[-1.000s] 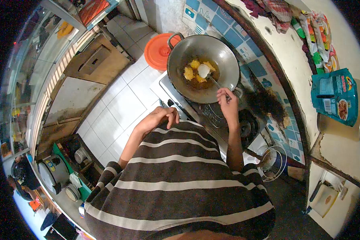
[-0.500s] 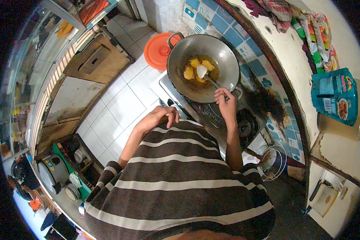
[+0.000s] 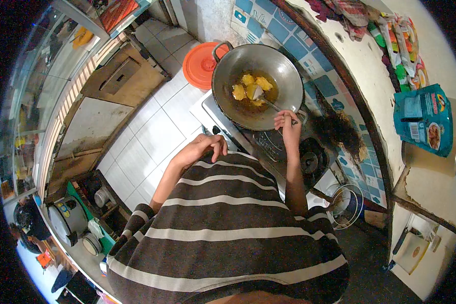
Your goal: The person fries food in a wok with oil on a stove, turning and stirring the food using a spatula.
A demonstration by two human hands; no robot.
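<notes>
A deep metal wok (image 3: 286, 76) with two loop handles sits on the stove, a shallow pool of oil in its bottom. Several golden-yellow pieces of frying food (image 3: 264, 83) lie clustered in that oil. My right hand (image 3: 288, 121) is closed round the handle of a metal spatula (image 3: 271, 105), just over the wok's near rim. The spatula's head touches the food and is partly hidden among the pieces. My left hand (image 3: 210, 147) hangs in front of the striped shirt, near the stove's front edge. Its fingers are loosely bent and hold nothing.
A black burner (image 3: 311, 159) is right of the wok. Behind the wok's left side lies an orange lid (image 3: 198, 66). A teal pouch (image 3: 424, 121) stands on the right ledge. A rice cooker (image 3: 68, 218) is at lower left, a wire-rimmed container (image 3: 345, 202) at lower right.
The spatula's head has turned and pushed in among the food pieces, so less of its pale face shows. My right hand has shifted slightly right; my left hand stays put.
</notes>
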